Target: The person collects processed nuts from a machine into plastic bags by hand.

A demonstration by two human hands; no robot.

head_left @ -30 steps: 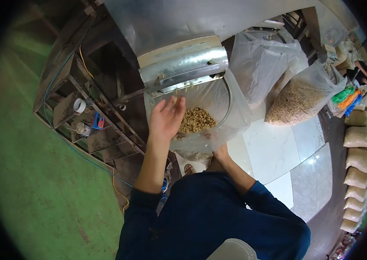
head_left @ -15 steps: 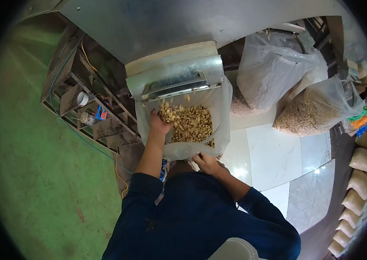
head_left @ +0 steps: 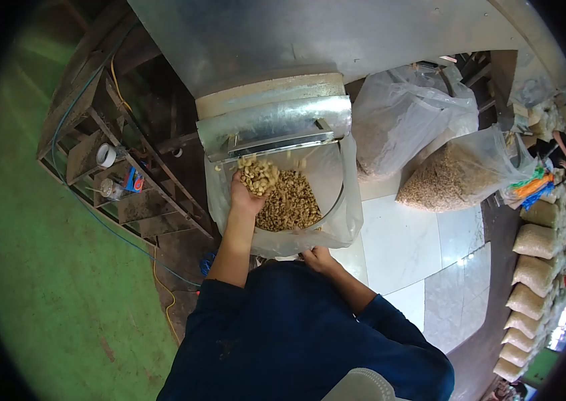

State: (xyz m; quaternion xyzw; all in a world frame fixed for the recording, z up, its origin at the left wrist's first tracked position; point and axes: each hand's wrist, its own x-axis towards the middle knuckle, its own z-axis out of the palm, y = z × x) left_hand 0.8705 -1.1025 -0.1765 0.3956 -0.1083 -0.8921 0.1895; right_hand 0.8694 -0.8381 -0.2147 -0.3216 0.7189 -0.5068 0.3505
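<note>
My left hand (head_left: 248, 198) is cupped palm up over a clear plastic bag (head_left: 343, 230), holding a heap of pale, curved cashew nuts (head_left: 258, 175). Below it, more nuts (head_left: 289, 200), browner in look, fill the inside of the bag. A few pieces hang blurred in the air under the lip of a metal chute (head_left: 276, 115), which the bag's mouth surrounds. At the near rim of the bag my right hand (head_left: 318, 258) is closed, its fingers pinching the plastic edge; the fingertips are partly hidden.
Two large plastic bags of flaky material (head_left: 453, 175) stand on white tiles at right. Several filled bags (head_left: 533, 244) line the far right. A dark shelf frame (head_left: 129, 154) with a white cup (head_left: 105, 156) stands left, a blue hose (head_left: 89, 207) running past it.
My view has shifted slightly. My left hand stays raised with its heap of nuts, now more clearly piled. The bag's near rim has shifted, and my right hand remains at it.
</note>
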